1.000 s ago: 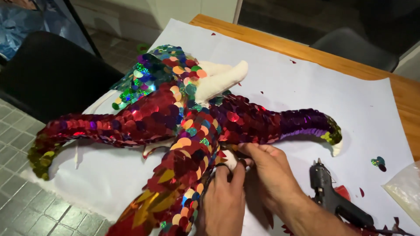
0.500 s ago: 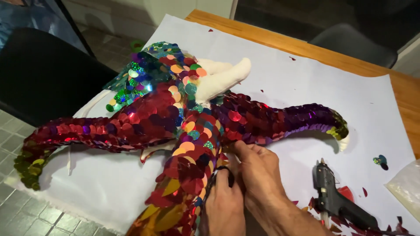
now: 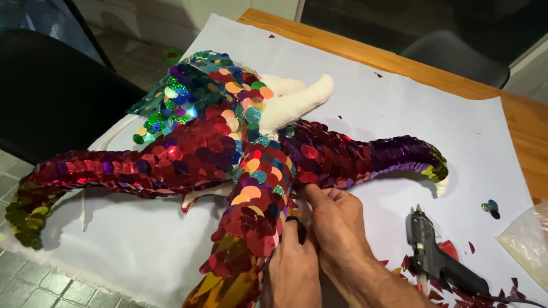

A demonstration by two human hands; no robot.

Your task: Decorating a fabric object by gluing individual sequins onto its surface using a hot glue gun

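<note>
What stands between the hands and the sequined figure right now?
Nothing visible does. The left hand and right hand both press directly on the sequined figure near its middle. The black glue gun lies apart on the white paper.

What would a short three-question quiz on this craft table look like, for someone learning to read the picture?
1. True or false: the right hand is holding the black glue gun.
2. What covers most of the star-shaped soft figure: A) round shiny sequins, B) feathers, C) buttons?
3. Which part of the figure shows bare white fabric?

Key
1. False: the glue gun lies on the white paper sheet, apart from the right hand; both that hand and the left hand press on the figure.
2. A.
3. The white limb that points up and right, near the figure's middle.
</note>
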